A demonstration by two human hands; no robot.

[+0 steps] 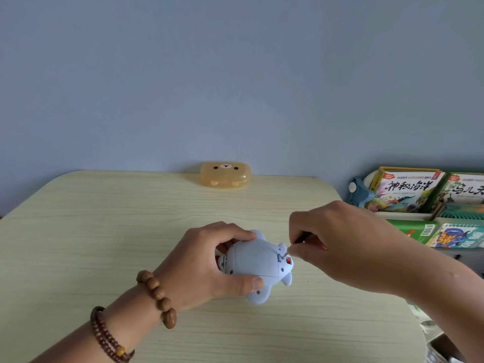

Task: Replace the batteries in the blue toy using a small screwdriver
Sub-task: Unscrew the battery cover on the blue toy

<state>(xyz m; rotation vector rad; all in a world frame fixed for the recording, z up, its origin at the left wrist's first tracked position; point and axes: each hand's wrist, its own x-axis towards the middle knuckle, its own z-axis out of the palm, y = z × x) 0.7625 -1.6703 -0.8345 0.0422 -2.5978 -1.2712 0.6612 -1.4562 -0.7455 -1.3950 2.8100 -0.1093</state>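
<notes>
The blue toy (258, 260) lies belly-up on the pale wooden table (104, 231), its flat battery cover facing me. My left hand (199, 263) grips the toy from the left, thumb below and fingers above. My right hand (345, 244) pinches a small screwdriver (298, 241), dark handle mostly hidden by the fingers. Its thin metal tip touches a screw at the right edge of the cover, next to a small orange part.
A translucent orange bear-face box (225, 175) sits at the table's far edge against the blue wall. To the right, beyond the table edge, a shelf holds children's books (408, 192) and a blue toy figure (358, 195). Beaded bracelets circle my left wrist.
</notes>
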